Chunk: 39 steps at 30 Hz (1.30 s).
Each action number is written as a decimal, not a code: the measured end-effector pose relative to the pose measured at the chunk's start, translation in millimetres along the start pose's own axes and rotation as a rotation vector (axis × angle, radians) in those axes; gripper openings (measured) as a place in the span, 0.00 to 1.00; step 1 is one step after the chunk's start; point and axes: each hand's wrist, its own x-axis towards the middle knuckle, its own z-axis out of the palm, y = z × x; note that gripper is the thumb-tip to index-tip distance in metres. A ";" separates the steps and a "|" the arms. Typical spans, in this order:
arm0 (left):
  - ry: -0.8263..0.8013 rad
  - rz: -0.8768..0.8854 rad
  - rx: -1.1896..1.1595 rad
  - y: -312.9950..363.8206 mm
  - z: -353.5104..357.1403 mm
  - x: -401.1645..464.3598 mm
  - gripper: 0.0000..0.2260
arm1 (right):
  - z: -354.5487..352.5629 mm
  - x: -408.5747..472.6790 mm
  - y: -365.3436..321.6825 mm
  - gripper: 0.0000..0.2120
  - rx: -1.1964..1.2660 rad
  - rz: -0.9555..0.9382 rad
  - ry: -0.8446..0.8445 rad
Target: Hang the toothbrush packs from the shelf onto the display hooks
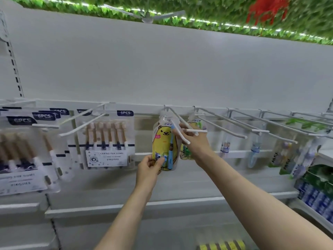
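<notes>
Evidently the yellow pack (164, 141) was pinched low by the left hand (150, 166) while the right hand (195, 141) gripped the hook (180, 127). The pack's hole was best kept in line with the hook's tip, then slid back.

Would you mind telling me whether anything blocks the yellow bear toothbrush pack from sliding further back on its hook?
Nothing visible does: the yellow bear toothbrush pack hangs alone on its hook, held by the left hand.
</notes>
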 end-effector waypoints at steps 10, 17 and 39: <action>0.103 -0.218 0.506 -18.3 25.3 -63.4 0.30 | -81.6 -68.3 15.0 0.26 -0.482 0.126 -0.113; -0.330 0.038 1.004 20.9 134.3 -160.1 0.28 | -239.3 -153.2 3.3 0.27 -1.244 0.065 -0.245; -0.815 0.670 1.069 57.2 542.5 -397.3 0.30 | -676.8 -395.3 -49.5 0.28 -1.418 0.171 0.216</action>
